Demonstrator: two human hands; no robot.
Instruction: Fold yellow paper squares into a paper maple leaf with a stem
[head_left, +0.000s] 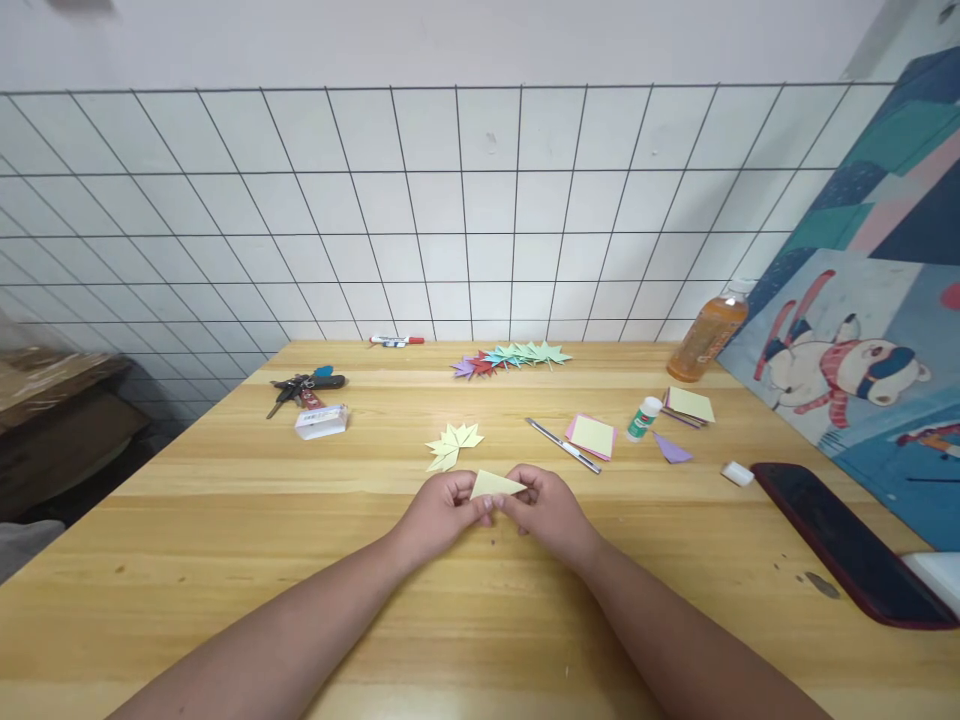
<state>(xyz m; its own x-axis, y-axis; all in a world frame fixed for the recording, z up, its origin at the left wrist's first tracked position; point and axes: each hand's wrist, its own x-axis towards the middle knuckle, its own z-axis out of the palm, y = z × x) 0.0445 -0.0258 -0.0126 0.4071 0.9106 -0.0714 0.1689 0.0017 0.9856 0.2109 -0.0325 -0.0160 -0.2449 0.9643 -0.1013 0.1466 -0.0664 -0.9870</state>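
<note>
Between my two hands is a small folded piece of yellow paper, shaped like a triangle with its point toward the right. My left hand pinches its left end, thumb on the near edge. The right end is gripped by my right hand, and the two thumbs almost meet at the lower edge. Just beyond my left hand lies a yellow folded-paper leaf with several points. A silver craft knife and a stack of square paper sheets, yellow on top, rest past my right hand.
Several finished paper leaves overlap at the back. To the right stand a glue stick and an orange drink bottle, near a purple paper triangle, more paper, an eraser and a phone. Keys, a small box and a marker lie left.
</note>
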